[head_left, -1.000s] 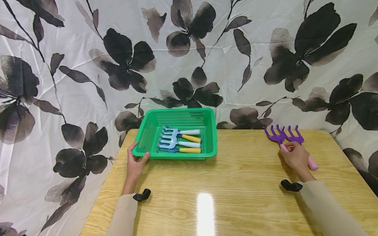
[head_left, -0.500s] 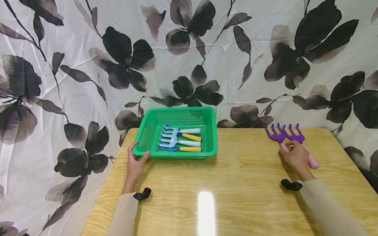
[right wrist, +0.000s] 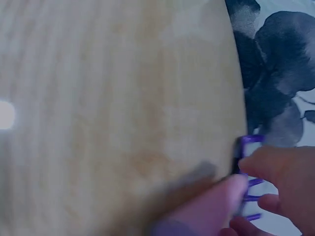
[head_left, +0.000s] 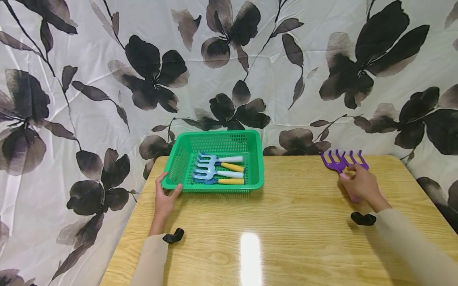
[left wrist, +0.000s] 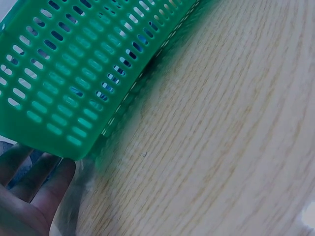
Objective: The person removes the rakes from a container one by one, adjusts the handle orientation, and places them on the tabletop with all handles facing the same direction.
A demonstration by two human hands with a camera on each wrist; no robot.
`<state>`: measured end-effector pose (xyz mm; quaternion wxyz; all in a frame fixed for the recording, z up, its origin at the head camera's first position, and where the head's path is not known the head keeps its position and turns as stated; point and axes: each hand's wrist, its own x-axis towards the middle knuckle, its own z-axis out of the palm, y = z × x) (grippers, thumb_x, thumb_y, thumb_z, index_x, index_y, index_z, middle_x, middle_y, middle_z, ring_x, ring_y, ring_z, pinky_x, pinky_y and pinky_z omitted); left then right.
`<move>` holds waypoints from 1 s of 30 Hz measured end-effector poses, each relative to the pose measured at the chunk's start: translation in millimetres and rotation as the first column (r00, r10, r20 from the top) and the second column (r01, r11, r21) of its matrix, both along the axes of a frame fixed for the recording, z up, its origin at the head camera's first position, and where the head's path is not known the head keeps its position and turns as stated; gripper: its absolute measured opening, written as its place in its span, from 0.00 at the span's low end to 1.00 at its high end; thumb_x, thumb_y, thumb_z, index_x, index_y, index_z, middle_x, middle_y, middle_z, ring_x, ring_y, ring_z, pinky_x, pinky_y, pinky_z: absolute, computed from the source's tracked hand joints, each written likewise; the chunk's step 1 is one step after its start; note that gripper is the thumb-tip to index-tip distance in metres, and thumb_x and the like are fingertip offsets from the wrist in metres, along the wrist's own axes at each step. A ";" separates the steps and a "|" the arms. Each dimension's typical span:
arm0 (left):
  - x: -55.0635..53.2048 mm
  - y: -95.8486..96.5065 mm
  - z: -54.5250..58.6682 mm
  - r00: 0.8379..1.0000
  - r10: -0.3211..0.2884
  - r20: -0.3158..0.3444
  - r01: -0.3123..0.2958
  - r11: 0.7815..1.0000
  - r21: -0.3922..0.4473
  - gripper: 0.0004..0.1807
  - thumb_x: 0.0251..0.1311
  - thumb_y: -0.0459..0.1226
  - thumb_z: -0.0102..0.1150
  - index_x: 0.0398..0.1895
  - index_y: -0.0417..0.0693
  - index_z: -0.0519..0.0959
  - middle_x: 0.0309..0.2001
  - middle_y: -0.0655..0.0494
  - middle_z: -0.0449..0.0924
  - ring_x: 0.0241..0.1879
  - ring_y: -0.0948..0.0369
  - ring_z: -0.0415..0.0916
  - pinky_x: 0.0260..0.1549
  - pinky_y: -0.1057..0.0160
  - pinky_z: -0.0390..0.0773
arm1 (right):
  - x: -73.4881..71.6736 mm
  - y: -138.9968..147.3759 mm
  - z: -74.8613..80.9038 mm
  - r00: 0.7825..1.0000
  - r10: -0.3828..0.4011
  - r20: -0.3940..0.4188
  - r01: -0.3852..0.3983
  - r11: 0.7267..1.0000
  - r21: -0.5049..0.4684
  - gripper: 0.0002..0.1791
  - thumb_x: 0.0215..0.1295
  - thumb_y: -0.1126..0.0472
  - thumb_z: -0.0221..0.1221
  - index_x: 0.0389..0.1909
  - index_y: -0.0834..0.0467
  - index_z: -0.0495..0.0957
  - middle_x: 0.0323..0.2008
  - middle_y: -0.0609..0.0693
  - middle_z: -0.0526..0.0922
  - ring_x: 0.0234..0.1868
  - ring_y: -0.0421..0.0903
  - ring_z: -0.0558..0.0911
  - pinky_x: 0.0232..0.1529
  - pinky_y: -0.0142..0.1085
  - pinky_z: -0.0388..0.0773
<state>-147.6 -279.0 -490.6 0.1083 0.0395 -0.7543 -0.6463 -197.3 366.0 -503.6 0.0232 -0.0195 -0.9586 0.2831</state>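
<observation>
A green plastic basket (head_left: 257, 159) stands at the back of the table. My left hand (head_left: 165, 202) holds its front-left corner, thumb on the front rim and index finger on the left rim; in the left wrist view several fingers (left wrist: 49, 187) lie straight under the rim. Inside are several toy hand forks (head_left: 204, 171), light blue with white handles and dark blue with yellow handles. At the back right lie two purple hand forks (head_left: 334, 165) with pink handles (right wrist: 211, 206). Over these handles is my right hand (head_left: 361, 184), fingers apart and fingertips close to the left fork's handle.
The wooden table (head_left: 286, 222) has its back edge against a white floral cloth (head_left: 286, 79). A bright light reflection (head_left: 250, 258) shows on the tabletop. A black wrist device (head_left: 363, 218) is on each forearm.
My right hand has shifted slightly right and now covers the right fork's handle; the left fork's handle end shows below it, swung more upright. My left hand and the basket stay in place.
</observation>
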 end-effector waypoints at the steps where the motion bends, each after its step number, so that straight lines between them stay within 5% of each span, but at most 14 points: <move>1: 0.4 -0.3 -0.2 1.000 0.002 0.003 -0.002 1.000 0.000 0.42 0.68 0.32 0.63 0.80 0.46 0.53 0.72 0.35 0.62 0.64 0.45 0.68 0.62 0.53 0.68 | -2.9 0.7 6.0 1.000 0.025 0.002 -0.025 1.000 0.019 0.31 0.70 0.53 0.62 0.59 0.76 0.69 0.45 0.77 0.80 0.46 0.74 0.78 0.44 0.62 0.72; 8: -0.3 -2.7 -1.5 1.000 -0.014 -0.014 0.014 1.000 0.002 0.42 0.69 0.33 0.64 0.80 0.47 0.52 0.72 0.32 0.60 0.66 0.40 0.67 0.56 0.65 0.71 | -23.4 -3.4 47.2 0.992 0.121 0.029 -0.123 0.989 0.078 0.31 0.69 0.53 0.66 0.59 0.73 0.68 0.44 0.75 0.79 0.44 0.72 0.77 0.43 0.64 0.71; 16: -1.5 -3.2 -3.9 1.000 -0.022 -0.022 0.022 1.000 0.014 0.42 0.69 0.33 0.64 0.80 0.46 0.52 0.72 0.34 0.60 0.66 0.42 0.67 0.55 0.66 0.71 | -47.9 -29.9 95.5 0.964 0.261 -0.046 -0.254 0.961 0.112 0.28 0.68 0.55 0.67 0.60 0.66 0.72 0.45 0.72 0.83 0.42 0.68 0.83 0.39 0.61 0.78; 24: -0.9 -2.4 -1.7 1.000 -0.011 -0.021 0.011 1.000 0.006 0.41 0.68 0.34 0.65 0.79 0.46 0.54 0.72 0.35 0.61 0.64 0.46 0.68 0.60 0.57 0.69 | -72.9 -74.5 133.9 0.878 0.468 -0.098 -0.460 0.883 0.095 0.30 0.68 0.54 0.69 0.66 0.59 0.73 0.58 0.65 0.80 0.52 0.63 0.83 0.49 0.60 0.80; 30: -1.5 -2.9 -2.6 1.000 -0.017 -0.019 0.017 1.000 0.006 0.42 0.68 0.33 0.64 0.79 0.46 0.53 0.73 0.35 0.58 0.65 0.43 0.68 0.57 0.62 0.71 | -94.0 -116.3 150.1 0.812 0.576 -0.096 -0.577 0.817 0.023 0.34 0.67 0.55 0.70 0.71 0.57 0.70 0.62 0.65 0.78 0.56 0.65 0.82 0.53 0.60 0.78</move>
